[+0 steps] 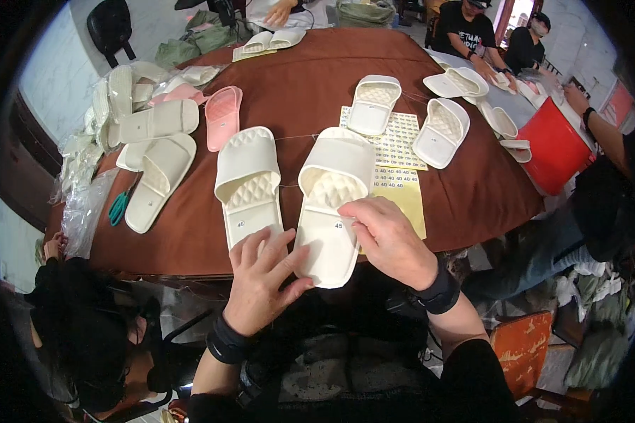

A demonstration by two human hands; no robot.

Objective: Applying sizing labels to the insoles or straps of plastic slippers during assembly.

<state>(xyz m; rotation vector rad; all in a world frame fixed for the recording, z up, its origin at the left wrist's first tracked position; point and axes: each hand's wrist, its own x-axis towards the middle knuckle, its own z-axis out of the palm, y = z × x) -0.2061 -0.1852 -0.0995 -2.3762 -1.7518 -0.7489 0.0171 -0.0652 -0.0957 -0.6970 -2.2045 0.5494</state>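
Two white slide sandals with quilted insoles lie side by side at the table's near edge: a left slide [248, 166] and a right slide [324, 257]. Each bears a small round sticker on its insole. My left hand [259, 278] is open, its spread fingers over the heel of the left slide and reaching to the right slide's edge. Bent over the right slide, my right hand [395, 243] has its fingers drawn together beside the sticker [339, 225]. Whatever may be between those fingertips is hidden. Under that hand lie yellow-backed sticker sheets [400, 194].
A brown cloth [296, 77] covers the table. At the left are piled slides [159, 121], a pink slide [223, 113], teal-handled scissors [118, 207] and clear plastic bags [88, 211]. More white slides [442, 132] lie right. A red bin [554, 144] and co-workers [469, 35] are beyond.
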